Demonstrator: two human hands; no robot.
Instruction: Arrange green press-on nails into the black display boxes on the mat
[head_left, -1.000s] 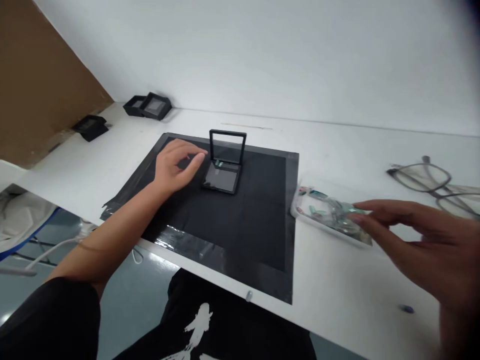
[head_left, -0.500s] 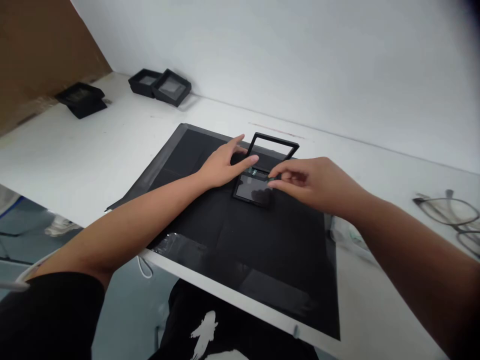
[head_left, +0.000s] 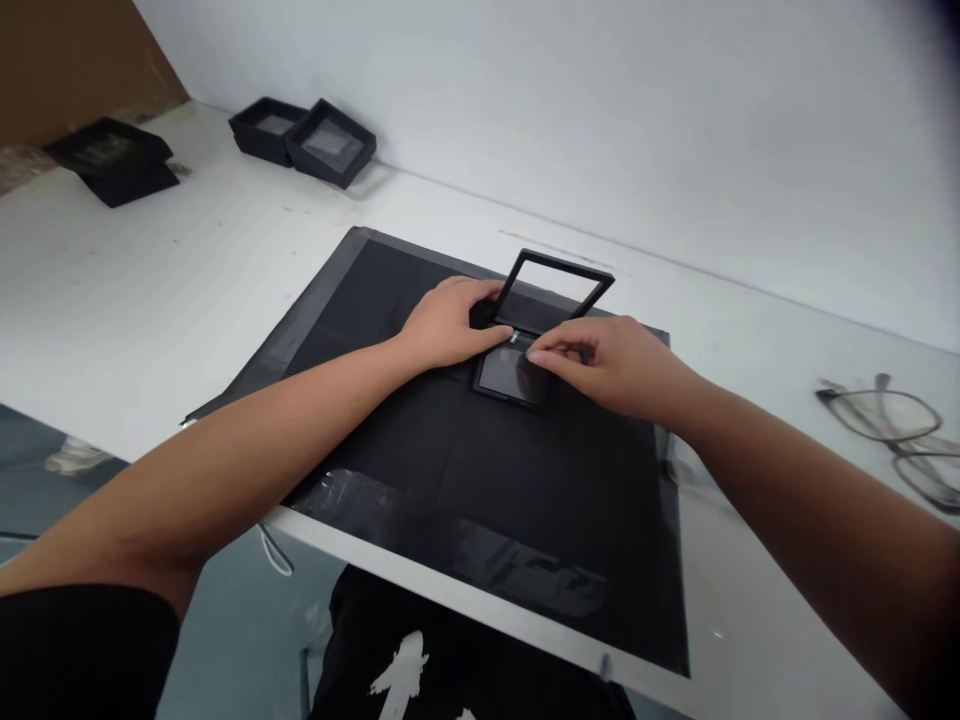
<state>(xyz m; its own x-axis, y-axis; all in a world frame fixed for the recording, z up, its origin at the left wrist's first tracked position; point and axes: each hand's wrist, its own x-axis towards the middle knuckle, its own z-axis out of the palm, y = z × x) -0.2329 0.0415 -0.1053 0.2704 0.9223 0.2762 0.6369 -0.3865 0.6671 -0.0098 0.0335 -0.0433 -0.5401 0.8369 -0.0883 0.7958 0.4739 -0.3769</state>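
A black hinged display frame (head_left: pixel 556 265) stands opened on a black mat (head_left: pixel 450 480), its windowed lid tilted up and its dark, glossy lower half (head_left: pixel 510 376) lying flat. My left hand (head_left: pixel 448 325) is closed on the frame's left side, fingers at the lid's edge and thumb near the hinge. By that thumb tip a small green-and-white piece (head_left: pixel 515 337) shows. My right hand (head_left: pixel 600 360) is pinched, its thumb and index tips over the right part of the lower half; what they hold, if anything, is too small to make out.
Black box-like frames (head_left: pixel 330 142) lean together against the wall at the back. Another dark pair (head_left: pixel 112 155) is stacked at the far left. Eyeglasses (head_left: pixel 885 415) lie on the white table (head_left: pixel 247 250) at the right. Clear tape (head_left: pixel 525 565) covers the mat's front edge.
My left hand's spread fingers have drawn in round the frame's left side, thumb lowered to the hinge. My right fingertips have moved slightly left and pinched closer together. The view has shifted slightly.
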